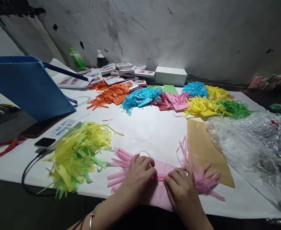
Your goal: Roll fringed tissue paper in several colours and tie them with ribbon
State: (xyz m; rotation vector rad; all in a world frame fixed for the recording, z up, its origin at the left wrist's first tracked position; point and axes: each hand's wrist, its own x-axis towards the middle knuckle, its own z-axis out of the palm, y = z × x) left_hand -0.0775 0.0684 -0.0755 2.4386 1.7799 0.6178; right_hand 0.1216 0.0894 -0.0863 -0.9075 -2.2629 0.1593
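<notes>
At lower centre, the left hand (141, 171) and right hand (182, 187) hold the pink paper (158, 194), fingers (175, 177) curled narrow at its middle ridge.

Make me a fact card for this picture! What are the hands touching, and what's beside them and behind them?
Left hand: left hand, fingers curled, on pink fringed paper
Right hand: right hand, fingers curled, on the same paper
Left wrist: silver bracelet
Beside, left: yellow-green fringed bundle
Beside, right: brown paper sheet, clear plastic bag
Behind: orange fringed bundle, white box
Surface: white tabletop
</notes>
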